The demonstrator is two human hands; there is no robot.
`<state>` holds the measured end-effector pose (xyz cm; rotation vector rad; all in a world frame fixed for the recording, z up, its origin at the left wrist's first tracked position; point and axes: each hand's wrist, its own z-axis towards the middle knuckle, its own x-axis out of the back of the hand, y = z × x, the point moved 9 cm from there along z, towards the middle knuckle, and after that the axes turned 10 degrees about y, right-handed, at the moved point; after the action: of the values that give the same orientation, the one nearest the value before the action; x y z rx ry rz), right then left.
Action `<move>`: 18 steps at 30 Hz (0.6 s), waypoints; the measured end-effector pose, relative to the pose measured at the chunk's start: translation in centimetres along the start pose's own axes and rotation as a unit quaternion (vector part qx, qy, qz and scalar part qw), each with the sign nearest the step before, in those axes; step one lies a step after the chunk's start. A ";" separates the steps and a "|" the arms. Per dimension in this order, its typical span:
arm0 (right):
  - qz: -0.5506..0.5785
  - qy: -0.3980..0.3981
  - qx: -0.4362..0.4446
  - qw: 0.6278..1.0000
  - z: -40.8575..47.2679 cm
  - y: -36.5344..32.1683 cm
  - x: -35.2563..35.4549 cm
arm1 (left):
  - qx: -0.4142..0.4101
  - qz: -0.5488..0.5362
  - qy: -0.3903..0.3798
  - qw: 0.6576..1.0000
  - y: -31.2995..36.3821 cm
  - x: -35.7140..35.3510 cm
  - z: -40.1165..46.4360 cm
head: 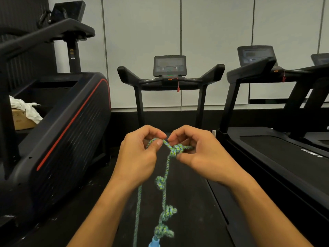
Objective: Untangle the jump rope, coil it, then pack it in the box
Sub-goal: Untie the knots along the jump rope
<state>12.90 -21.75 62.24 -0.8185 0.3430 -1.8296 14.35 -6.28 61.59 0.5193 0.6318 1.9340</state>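
Observation:
A green-and-blue braided jump rope (pixel 166 168) hangs between my hands over a treadmill belt. My left hand (pixel 138 155) pinches a loop of it between thumb and forefinger. My right hand (pixel 199 154) grips a knot (pixel 176 150) just right of that pinch. Below the hands the rope drops in two strands; one strand carries three more knots, the lowest (pixel 162 231) just above a light blue handle (pixel 154 244) at the bottom edge. A cardboard box (pixel 22 119) sits far left behind a black machine, with white cloth draped over it.
I stand on the belt of a black treadmill (pixel 170 81) with its console straight ahead. Another treadmill (pixel 270 139) lies to the right. A large black exercise machine with a red stripe (pixel 71 125) fills the left side.

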 end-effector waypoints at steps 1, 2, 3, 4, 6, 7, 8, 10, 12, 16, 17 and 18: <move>-0.002 0.013 0.002 1.000 0.1 0.0 0.1 | 0.001 0.002 0.001 1.000 -0.1 0.0 0.0; -0.001 0.026 0.002 1.000 0.2 0.1 0.3 | 0.002 0.001 0.001 1.000 -0.2 0.1 0.1; 0.004 0.040 0.002 0.999 0.3 0.1 0.5 | 0.003 -0.001 0.002 1.000 -0.3 0.1 0.1; 0.011 0.054 0.000 0.998 0.3 0.1 0.7 | 0.005 -0.004 0.002 1.000 -0.4 0.1 0.2; 0.027 0.076 -0.004 0.997 0.3 0.2 1.2 | 0.009 -0.012 -0.002 1.000 -0.6 0.1 0.3; 0.035 0.084 -0.007 0.996 0.3 0.2 1.3 | 0.013 -0.017 -0.009 1.000 -0.7 0.0 0.2; 0.043 0.092 -0.008 0.995 0.3 0.2 1.5 | 0.016 -0.022 -0.019 0.999 -0.7 -0.2 0.2; 0.052 0.106 -0.009 0.993 0.4 0.2 1.8 | 0.026 -0.027 -0.046 0.998 -0.9 -0.7 -0.1; 0.060 0.113 -0.012 0.992 0.4 0.1 1.9 | 0.039 -0.035 -0.066 0.996 -1.0 -1.1 -0.4; 0.121 0.115 -0.037 0.985 0.4 0.4 1.7 | 0.047 -0.040 -0.090 0.994 -0.7 -1.6 -0.7; 0.142 0.115 -0.044 0.982 0.3 0.4 1.6 | 0.043 -0.036 -0.097 0.994 -0.7 -1.7 -0.8; 0.161 0.115 -0.048 0.979 0.4 0.5 1.5 | 0.038 -0.031 -0.102 0.994 -0.6 -1.8 -0.8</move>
<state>13.20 -23.27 62.75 -0.5766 0.6763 -1.6123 15.00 -7.88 60.44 0.7258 0.5840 1.7760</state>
